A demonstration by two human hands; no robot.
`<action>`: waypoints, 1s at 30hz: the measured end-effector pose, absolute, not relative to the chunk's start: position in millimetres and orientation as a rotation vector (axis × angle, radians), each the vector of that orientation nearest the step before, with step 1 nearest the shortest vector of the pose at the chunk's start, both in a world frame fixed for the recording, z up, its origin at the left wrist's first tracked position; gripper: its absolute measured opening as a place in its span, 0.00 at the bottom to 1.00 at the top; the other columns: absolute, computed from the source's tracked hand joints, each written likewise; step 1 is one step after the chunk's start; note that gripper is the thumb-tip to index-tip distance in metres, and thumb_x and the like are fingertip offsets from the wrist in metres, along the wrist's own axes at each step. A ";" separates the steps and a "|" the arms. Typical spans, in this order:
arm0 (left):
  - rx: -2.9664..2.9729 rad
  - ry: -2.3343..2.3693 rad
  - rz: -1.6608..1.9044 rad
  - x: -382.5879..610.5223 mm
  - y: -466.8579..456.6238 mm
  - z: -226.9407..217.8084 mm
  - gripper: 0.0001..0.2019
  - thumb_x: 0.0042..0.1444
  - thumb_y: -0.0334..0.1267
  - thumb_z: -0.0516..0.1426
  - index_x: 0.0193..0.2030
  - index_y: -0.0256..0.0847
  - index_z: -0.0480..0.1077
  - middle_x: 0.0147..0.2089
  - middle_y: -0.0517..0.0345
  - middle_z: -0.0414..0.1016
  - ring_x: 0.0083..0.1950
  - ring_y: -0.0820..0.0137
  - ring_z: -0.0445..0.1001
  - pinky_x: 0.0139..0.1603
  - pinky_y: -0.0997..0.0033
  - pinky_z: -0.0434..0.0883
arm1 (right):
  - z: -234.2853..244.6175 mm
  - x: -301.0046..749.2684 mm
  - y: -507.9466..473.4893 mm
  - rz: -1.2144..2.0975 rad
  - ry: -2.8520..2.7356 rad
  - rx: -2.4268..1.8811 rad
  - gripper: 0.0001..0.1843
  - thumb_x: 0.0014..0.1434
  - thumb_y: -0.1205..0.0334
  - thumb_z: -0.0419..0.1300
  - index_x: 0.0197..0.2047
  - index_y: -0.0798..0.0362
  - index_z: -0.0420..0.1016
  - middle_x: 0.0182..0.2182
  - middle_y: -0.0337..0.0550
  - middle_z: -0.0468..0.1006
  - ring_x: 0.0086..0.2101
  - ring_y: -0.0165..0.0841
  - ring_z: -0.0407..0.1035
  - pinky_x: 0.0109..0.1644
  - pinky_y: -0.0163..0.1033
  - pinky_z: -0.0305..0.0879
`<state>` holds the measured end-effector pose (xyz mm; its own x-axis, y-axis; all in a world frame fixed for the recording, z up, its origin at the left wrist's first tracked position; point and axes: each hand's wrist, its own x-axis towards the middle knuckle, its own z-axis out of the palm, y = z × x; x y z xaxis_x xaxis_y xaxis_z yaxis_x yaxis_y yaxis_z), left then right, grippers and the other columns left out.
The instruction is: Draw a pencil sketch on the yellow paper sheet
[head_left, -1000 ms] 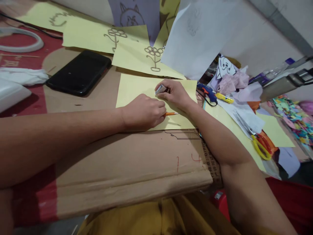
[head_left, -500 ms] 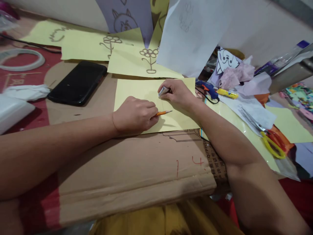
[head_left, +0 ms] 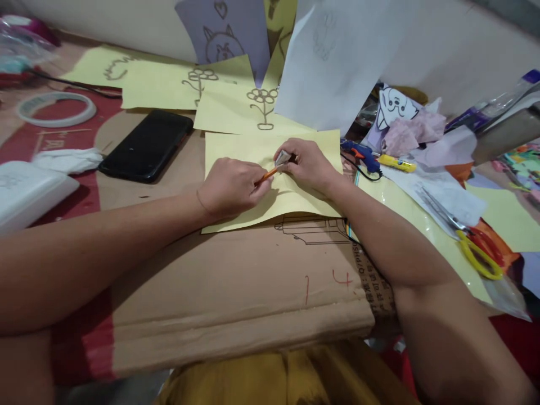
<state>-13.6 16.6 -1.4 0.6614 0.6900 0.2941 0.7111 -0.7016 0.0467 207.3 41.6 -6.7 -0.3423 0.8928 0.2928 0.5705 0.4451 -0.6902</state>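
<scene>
A blank yellow sheet [head_left: 236,152] lies on a flattened cardboard board [head_left: 236,281]. My left hand [head_left: 232,188] rests on the sheet, closed around a short orange pencil [head_left: 266,175] whose tip points up and right. My right hand [head_left: 310,163] is closed on a small silvery sharpener [head_left: 282,158], and the pencil tip meets it. Both forearms cross the cardboard from the near corners.
A black phone [head_left: 147,146] lies left of the sheet. Yellow sheets with flower drawings [head_left: 261,107] and a white sheet [head_left: 333,62] sit behind. A blue glue gun [head_left: 360,156], yellow-handled scissors [head_left: 476,253] and paper scraps lie right. A tape ring [head_left: 54,109] sits far left.
My left hand has swung the pencil from pointing right along the sheet up to the sharpener in my right hand. The view has shifted slightly.
</scene>
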 end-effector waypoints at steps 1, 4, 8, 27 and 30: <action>-2.796 -1.169 -0.463 -14.0 16.4 -2.2 0.22 0.69 0.45 0.47 0.28 0.41 0.73 0.30 0.55 0.80 0.30 0.68 0.75 0.28 0.68 0.58 | -9.1 208.1 44.4 0.636 -2.030 -1.221 0.05 0.51 0.68 0.65 0.34 0.51 0.78 0.35 0.40 0.80 0.38 0.35 0.69 0.45 0.41 0.66; -2.850 -1.042 -0.624 -15.4 11.4 -4.9 0.19 0.70 0.42 0.48 0.37 0.40 0.78 0.43 0.53 0.85 0.43 0.66 0.82 0.35 0.69 0.70 | -11.1 215.5 53.6 0.746 -1.927 -1.195 0.07 0.52 0.65 0.67 0.36 0.51 0.79 0.34 0.40 0.80 0.36 0.34 0.69 0.42 0.40 0.66; -3.035 -0.607 -0.724 -17.7 -7.1 -8.0 0.14 0.70 0.37 0.51 0.48 0.41 0.79 0.56 0.54 0.84 0.56 0.67 0.82 0.52 0.69 0.77 | -0.8 226.1 58.0 0.867 -1.860 -1.117 0.09 0.51 0.61 0.69 0.38 0.52 0.79 0.31 0.38 0.79 0.33 0.32 0.69 0.38 0.38 0.64; -2.996 -0.254 -0.492 -25.4 -32.9 -8.2 0.12 0.66 0.35 0.51 0.38 0.41 0.76 0.41 0.53 0.83 0.42 0.68 0.80 0.40 0.71 0.75 | 8.4 205.7 26.8 0.937 -2.218 -1.107 0.09 0.51 0.66 0.67 0.37 0.52 0.76 0.30 0.36 0.76 0.32 0.31 0.67 0.35 0.36 0.60; -2.975 -0.189 -0.525 -25.5 -31.4 -9.5 0.14 0.67 0.34 0.49 0.38 0.40 0.76 0.41 0.52 0.83 0.42 0.67 0.81 0.39 0.70 0.75 | 15.7 205.9 24.4 1.228 -2.414 -0.983 0.11 0.50 0.65 0.69 0.38 0.52 0.76 0.31 0.36 0.79 0.32 0.31 0.70 0.36 0.36 0.62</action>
